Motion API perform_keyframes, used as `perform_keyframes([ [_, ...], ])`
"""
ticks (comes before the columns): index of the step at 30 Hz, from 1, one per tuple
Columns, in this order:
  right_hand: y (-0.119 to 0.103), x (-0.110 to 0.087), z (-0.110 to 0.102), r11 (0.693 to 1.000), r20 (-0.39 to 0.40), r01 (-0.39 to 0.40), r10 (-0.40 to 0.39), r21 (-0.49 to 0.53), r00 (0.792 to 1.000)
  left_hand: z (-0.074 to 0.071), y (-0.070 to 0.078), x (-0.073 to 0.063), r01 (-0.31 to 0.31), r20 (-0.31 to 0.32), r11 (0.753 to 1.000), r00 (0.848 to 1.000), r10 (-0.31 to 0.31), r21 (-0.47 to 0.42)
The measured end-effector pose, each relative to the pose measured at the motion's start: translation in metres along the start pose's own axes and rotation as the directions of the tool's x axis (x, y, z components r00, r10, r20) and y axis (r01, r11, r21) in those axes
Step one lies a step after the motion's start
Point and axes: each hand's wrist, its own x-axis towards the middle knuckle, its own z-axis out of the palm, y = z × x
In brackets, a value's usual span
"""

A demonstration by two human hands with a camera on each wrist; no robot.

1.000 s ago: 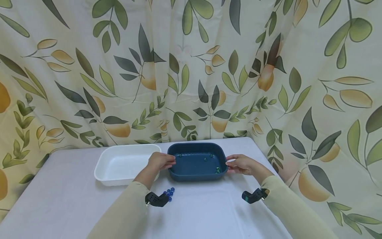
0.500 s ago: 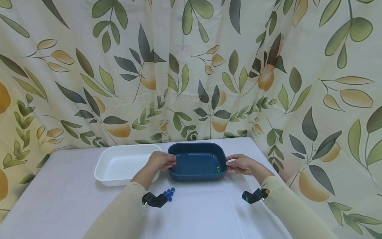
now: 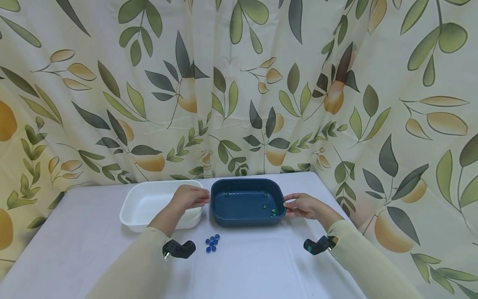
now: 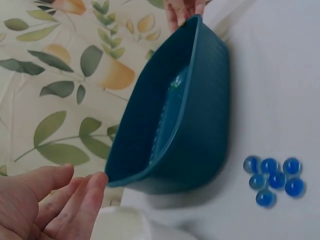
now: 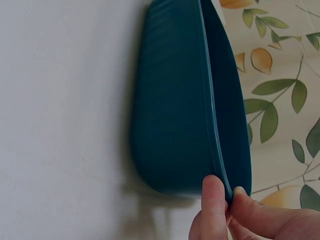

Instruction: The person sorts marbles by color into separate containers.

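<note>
A dark blue rectangular plastic basin (image 3: 242,218) stands on the table, with several small green marbles (image 3: 274,213) scattered inside it. My right hand (image 3: 304,205) pinches its right rim, thumb on the inner side and fingers on the outer wall in the right wrist view. Off the basin's left end, my left hand (image 3: 189,197) hovers over the edge of a white basin (image 3: 143,201), its fingers extended and holding nothing. In the left wrist view, the fingertips (image 4: 95,185) show close beside the blue rim. Several blue glass marbles (image 3: 212,243) lie clustered on the cloth in front.
The white basin stands left of the blue one, partly hidden by my left arm. A white cloth covers the table (image 3: 254,261). Directly behind the table hangs a leaf-patterned curtain (image 3: 239,137).
My left hand has let go of the blue basin's left rim and moved left. A few green marbles have rolled about inside. My right hand keeps its hold.
</note>
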Motion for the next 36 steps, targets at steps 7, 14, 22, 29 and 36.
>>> perform_keyframes([
  [7, 0.001, 0.000, 0.001, 1.000, -0.016, 0.010, -0.011, -0.012, 1.000, -0.031, -0.008, -0.005, 0.000, -0.023, 0.999, 1.000, 0.000, 0.034],
  [14, 0.004, 0.003, 0.002, 0.999, 0.003, 0.034, -0.034, 0.032, 0.999, -0.069, -0.018, -0.011, 0.000, -0.041, 0.996, 0.999, 0.004, 0.095],
  [22, 0.003, -0.002, 0.004, 0.999, -0.010, 0.039, -0.039, 0.026, 0.999, -0.114, -0.030, -0.018, -0.034, -0.071, 0.987, 0.996, 0.046, 0.155],
  [29, 0.005, -0.002, 0.008, 0.998, -0.049, 0.042, -0.039, 0.050, 0.998, -0.150, -0.046, -0.021, -0.041, -0.090, 0.957, 0.994, 0.069, 0.286],
  [36, 0.007, -0.005, 0.010, 0.996, -0.072, 0.051, -0.045, 0.070, 0.996, -0.179, -0.058, -0.030, -0.060, -0.091, 0.904, 0.990, 0.109, 0.424],
])
